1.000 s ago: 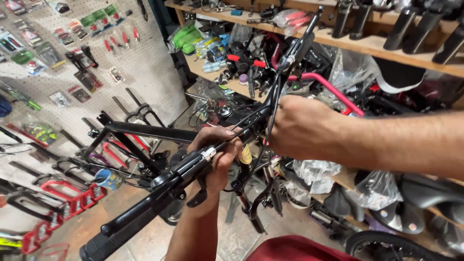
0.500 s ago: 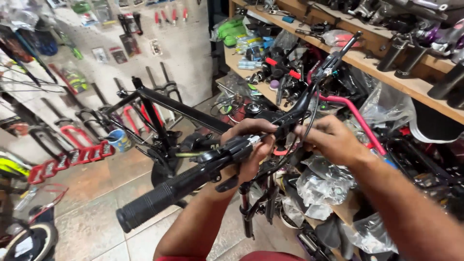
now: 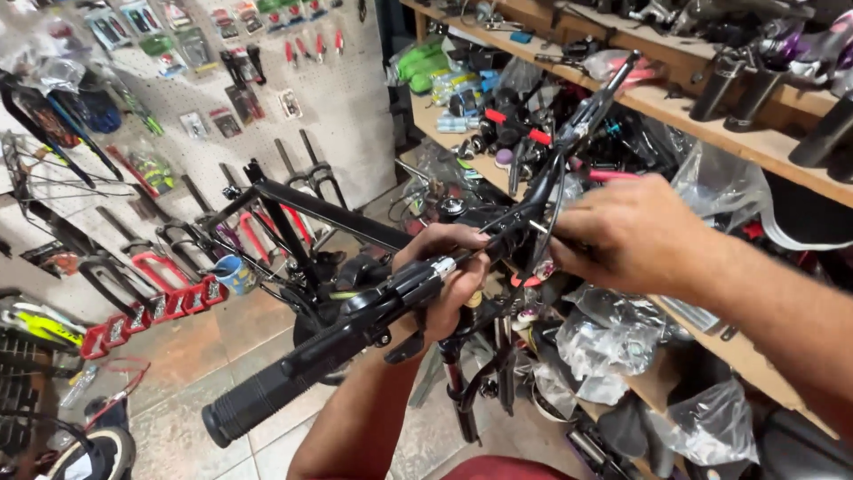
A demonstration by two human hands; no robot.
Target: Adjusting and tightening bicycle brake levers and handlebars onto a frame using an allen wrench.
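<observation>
Gripping the black handlebar (image 3: 355, 342), axis eight-to-two o'clock, the left hand (image 3: 449, 284) wraps shut; right hand (image 3: 635, 233) apparently pinches a thin cable (image 3: 553, 200) at three o'clock.

Left hand (image 3: 444, 284) rises from below on a bare forearm, fingers curled closed. Right hand (image 3: 635, 233) reaches in from the right, fingertips pinched together.
</observation>
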